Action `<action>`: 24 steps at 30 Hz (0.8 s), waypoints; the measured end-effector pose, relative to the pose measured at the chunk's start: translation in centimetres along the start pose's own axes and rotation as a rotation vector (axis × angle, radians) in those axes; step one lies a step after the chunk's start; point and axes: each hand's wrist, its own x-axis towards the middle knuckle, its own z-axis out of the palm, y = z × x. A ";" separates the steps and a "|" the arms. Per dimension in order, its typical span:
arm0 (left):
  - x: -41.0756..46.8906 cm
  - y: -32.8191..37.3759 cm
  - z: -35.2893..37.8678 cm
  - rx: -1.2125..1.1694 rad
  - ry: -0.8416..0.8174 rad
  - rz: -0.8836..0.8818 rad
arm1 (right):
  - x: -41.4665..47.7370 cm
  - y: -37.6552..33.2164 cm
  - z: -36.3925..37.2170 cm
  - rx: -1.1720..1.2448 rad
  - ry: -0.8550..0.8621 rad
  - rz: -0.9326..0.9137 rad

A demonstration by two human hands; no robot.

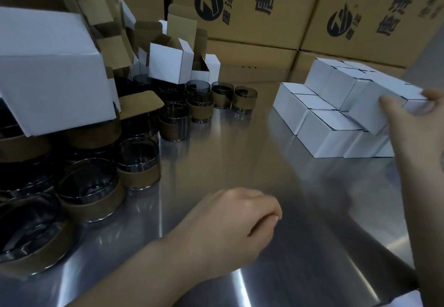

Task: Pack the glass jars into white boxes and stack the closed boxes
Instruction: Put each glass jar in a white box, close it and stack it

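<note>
Right hand (406, 112) grips a closed box (370, 112), thumb and fingers curled round it, on the stack (324, 133). Left hand (235, 220) loosely curled, empty. Jars (173, 124) wait left. Recommend seating the box flush, edges aligned, before release.

R hand (406, 112) grips closed white box (374, 105) at stack (324, 133); L hand (230, 220) loose-curled over table (240, 150).
</note>
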 end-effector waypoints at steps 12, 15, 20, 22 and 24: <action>0.0 0.0 0.0 0.047 -0.028 0.025 | 8.7 6.4 2.0 0.175 -0.058 0.116; 0.0 -0.1 0.0 0.044 -0.031 0.017 | 9.1 6.6 2.2 0.154 -0.066 0.113; 0.1 -0.3 0.1 0.022 -0.023 0.010 | 8.3 5.2 2.1 0.119 0.041 0.002; 0.1 -0.5 0.1 0.017 -0.012 0.005 | 6.8 2.8 2.0 0.204 0.068 -0.188; 0.1 -0.8 0.1 0.005 0.014 -0.006 | 4.4 -0.5 2.1 0.316 0.005 -0.383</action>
